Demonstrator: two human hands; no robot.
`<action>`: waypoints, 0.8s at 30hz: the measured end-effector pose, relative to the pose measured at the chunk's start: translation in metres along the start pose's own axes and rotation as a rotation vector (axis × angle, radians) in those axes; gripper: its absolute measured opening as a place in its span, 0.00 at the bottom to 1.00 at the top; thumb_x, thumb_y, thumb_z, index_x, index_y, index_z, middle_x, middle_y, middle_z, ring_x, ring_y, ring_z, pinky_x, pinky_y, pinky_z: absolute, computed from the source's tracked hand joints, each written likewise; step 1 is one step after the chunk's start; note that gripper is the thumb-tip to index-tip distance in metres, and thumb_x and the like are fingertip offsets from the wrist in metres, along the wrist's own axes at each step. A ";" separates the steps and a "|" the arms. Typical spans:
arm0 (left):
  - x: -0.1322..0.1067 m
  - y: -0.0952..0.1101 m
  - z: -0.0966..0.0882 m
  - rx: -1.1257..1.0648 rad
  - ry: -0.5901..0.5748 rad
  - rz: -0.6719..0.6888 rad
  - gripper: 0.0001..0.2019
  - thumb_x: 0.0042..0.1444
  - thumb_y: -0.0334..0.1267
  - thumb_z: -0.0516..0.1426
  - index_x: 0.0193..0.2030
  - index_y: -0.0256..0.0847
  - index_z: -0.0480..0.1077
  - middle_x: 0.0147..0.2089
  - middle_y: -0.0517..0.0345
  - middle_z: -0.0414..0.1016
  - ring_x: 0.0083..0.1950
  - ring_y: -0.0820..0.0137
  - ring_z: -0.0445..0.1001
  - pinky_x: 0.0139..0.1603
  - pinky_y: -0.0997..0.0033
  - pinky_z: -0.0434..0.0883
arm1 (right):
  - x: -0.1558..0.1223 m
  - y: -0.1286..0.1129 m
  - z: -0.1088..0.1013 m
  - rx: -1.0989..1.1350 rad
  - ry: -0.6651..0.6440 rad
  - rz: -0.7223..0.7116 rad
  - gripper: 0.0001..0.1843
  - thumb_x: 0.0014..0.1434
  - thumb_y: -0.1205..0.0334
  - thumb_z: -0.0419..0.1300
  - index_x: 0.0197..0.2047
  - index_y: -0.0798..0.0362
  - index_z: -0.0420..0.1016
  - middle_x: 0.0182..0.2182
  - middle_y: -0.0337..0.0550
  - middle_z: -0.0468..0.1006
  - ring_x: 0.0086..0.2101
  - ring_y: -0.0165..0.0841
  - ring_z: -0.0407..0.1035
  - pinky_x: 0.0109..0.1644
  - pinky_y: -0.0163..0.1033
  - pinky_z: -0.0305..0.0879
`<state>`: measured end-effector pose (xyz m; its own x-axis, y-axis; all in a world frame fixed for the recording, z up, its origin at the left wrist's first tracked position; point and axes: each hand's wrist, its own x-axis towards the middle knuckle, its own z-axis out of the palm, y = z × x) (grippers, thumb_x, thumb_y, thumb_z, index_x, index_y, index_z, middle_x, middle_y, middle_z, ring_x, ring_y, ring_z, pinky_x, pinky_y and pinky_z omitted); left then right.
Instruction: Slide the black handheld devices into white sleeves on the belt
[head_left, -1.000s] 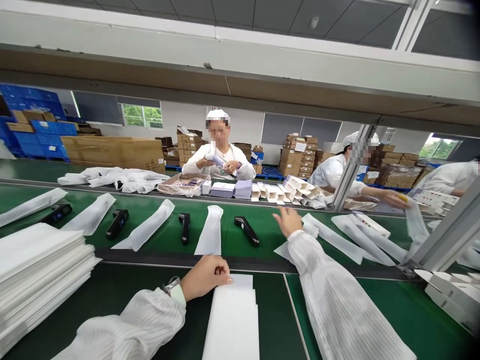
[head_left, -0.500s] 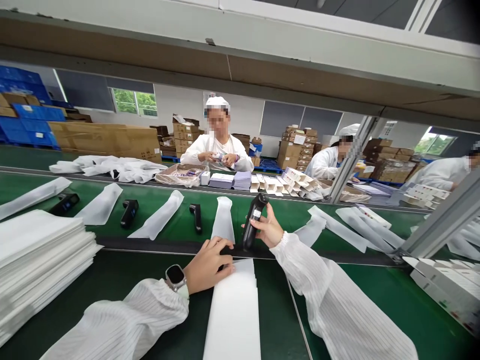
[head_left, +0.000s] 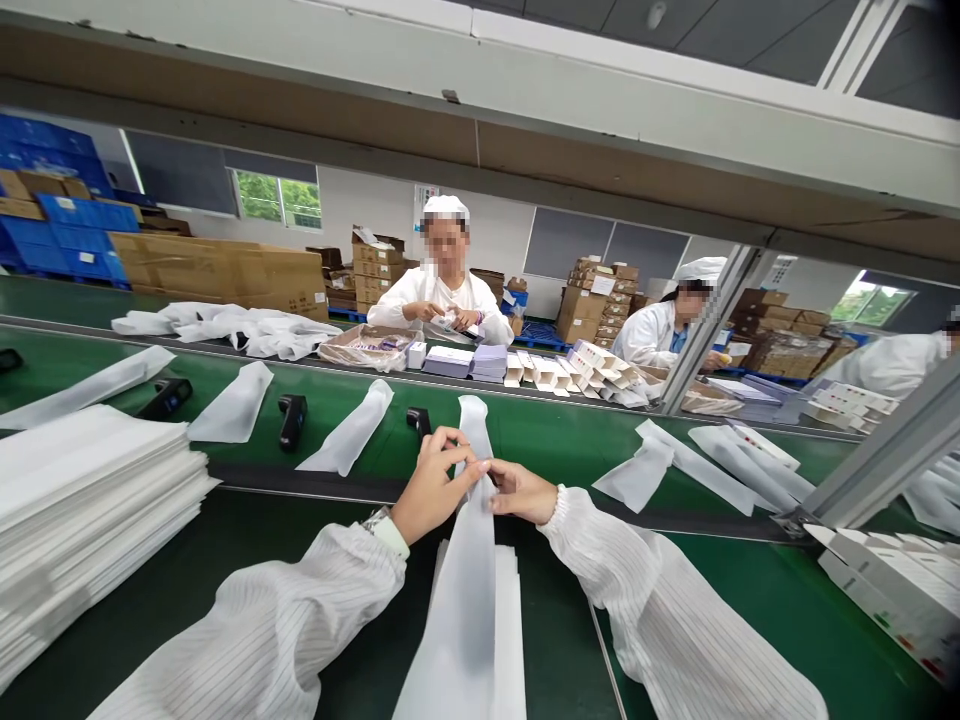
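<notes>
A long translucent white sleeve (head_left: 457, 610) runs from between my hands down over a stack of flat white sleeves (head_left: 510, 610). My left hand (head_left: 437, 483) pinches its far end from the left. My right hand (head_left: 523, 492) is closed on the same end from the right, fingertips close to the left thumb. A greyish shade shows through the sleeve, but I cannot make out what lies inside. Just past my hands, a filled white sleeve (head_left: 472, 412) lies on the green belt. A black handheld device (head_left: 418, 420) sits beyond my left fingers, partly hidden by them.
More black devices (head_left: 292, 420) and white sleeves (head_left: 349, 428) alternate along the belt leftward. A tall stack of white sheets (head_left: 90, 500) stands at left. Open white boxes (head_left: 892, 590) lie at right, near a metal post (head_left: 709, 330). A co-worker (head_left: 446, 290) faces me across the line.
The black device in my right hand is no longer visible. Both hands have come together on a sleeve lifted off the stack. The belt items appear shifted rightward in view.
</notes>
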<state>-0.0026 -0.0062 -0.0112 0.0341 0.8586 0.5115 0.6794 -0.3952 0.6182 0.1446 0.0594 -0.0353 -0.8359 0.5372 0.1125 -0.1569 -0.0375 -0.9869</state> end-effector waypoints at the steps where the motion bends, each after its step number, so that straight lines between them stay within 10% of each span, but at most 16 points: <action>1: 0.002 0.000 0.001 -0.025 -0.002 -0.003 0.12 0.52 0.43 0.49 0.24 0.40 0.65 0.38 0.58 0.59 0.42 0.68 0.59 0.47 0.66 0.57 | -0.001 0.002 0.001 -0.017 -0.059 -0.011 0.20 0.37 0.60 0.65 0.36 0.56 0.68 0.32 0.39 0.69 0.34 0.28 0.65 0.41 0.36 0.61; 6: 0.004 -0.003 0.002 -0.167 -0.009 -0.039 0.12 0.53 0.44 0.47 0.28 0.40 0.65 0.35 0.59 0.60 0.40 0.70 0.61 0.42 0.72 0.60 | -0.002 0.005 0.001 0.086 -0.059 0.083 0.22 0.45 0.47 0.56 0.32 0.60 0.69 0.25 0.44 0.72 0.26 0.33 0.68 0.34 0.43 0.64; 10: -0.015 -0.004 0.001 -0.114 -0.131 -0.058 0.14 0.51 0.46 0.48 0.44 0.45 0.59 0.40 0.59 0.61 0.42 0.68 0.60 0.43 0.68 0.58 | 0.005 -0.015 -0.043 -0.224 0.566 -0.021 0.24 0.47 0.44 0.51 0.34 0.59 0.67 0.19 0.43 0.72 0.20 0.32 0.67 0.26 0.39 0.64; 14: -0.037 -0.010 0.002 0.020 -0.520 -0.019 0.15 0.41 0.48 0.56 0.33 0.43 0.64 0.35 0.61 0.63 0.40 0.65 0.60 0.43 0.64 0.56 | -0.006 -0.038 -0.113 -0.657 1.136 0.018 0.23 0.54 0.50 0.41 0.39 0.61 0.65 0.28 0.50 0.73 0.31 0.36 0.68 0.34 0.40 0.63; 19: -0.035 -0.017 0.003 -0.021 -0.567 -0.124 0.08 0.45 0.43 0.52 0.27 0.40 0.63 0.31 0.61 0.65 0.35 0.68 0.63 0.34 0.73 0.59 | -0.029 -0.032 -0.141 -0.912 1.249 0.098 0.15 0.47 0.59 0.54 0.39 0.57 0.67 0.46 0.55 0.64 0.50 0.47 0.51 0.49 0.54 0.46; 24: -0.029 -0.015 0.001 -0.038 -0.458 -0.167 0.08 0.45 0.41 0.53 0.23 0.40 0.66 0.29 0.61 0.66 0.33 0.69 0.65 0.32 0.74 0.59 | 0.018 -0.015 -0.093 -1.425 0.942 0.082 0.16 0.56 0.59 0.45 0.46 0.54 0.61 0.45 0.53 0.62 0.47 0.41 0.54 0.47 0.46 0.51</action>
<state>-0.0134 -0.0244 -0.0358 0.2515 0.9634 0.0931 0.6764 -0.2437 0.6950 0.1809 0.1481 -0.0288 -0.1596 0.8658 0.4743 0.8622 0.3562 -0.3601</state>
